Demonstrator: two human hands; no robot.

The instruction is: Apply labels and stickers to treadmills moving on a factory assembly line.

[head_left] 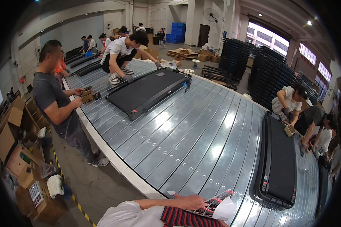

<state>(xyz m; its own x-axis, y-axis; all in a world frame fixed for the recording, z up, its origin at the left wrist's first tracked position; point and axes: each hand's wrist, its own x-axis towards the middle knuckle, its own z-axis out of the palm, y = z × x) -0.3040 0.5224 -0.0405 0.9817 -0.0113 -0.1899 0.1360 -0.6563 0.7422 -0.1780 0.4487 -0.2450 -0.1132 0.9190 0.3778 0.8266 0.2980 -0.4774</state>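
Observation:
My left hand (192, 201) reaches in from the lower edge on a white-sleeved arm. Its fingers rest on and grip a printed booklet (217, 205) with a white sheet, lying at the near edge of the metal slat conveyor (201, 140). A red-and-black striped sleeve (189, 219) lies just below that arm. My right hand is hidden under the booklet, so its state does not show. A black treadmill (278, 162) lies flat on the conveyor to the right of the booklet.
A second black treadmill (149, 90) lies farther up the conveyor, with a person crouched on the belt (121, 51) beside it. A person in a grey shirt (57, 102) stands at the left edge. Two workers (303, 113) bend at the right. Cardboard boxes (19, 151) crowd the left floor.

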